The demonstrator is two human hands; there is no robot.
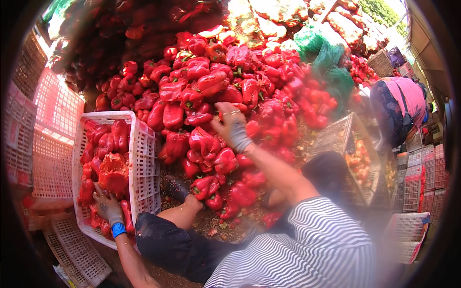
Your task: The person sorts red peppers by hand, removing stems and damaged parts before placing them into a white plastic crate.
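My left hand [108, 209], in a grey work glove with a blue band at the wrist, is inside a white plastic crate [144, 172] at my left. Its fingers are spread over red bell peppers [104, 144], just below a torn, hollow pepper [113, 172]. I cannot tell how firmly it touches them. My right hand [230, 126], also gloved, is stretched over a big heap of red bell peppers [212, 84] in front of me. Its fingers are apart, with no pepper visibly gripped; what lies under the palm is hidden.
Stacked plastic crates [54, 151] line the left side. At the right, a blurred crate [360, 169] holds pepper scraps. A green mesh net [324, 61] and filled sacks [277, 14] lie behind the heap. Another person [399, 104] bends over at far right. Seeds litter the floor [212, 230].
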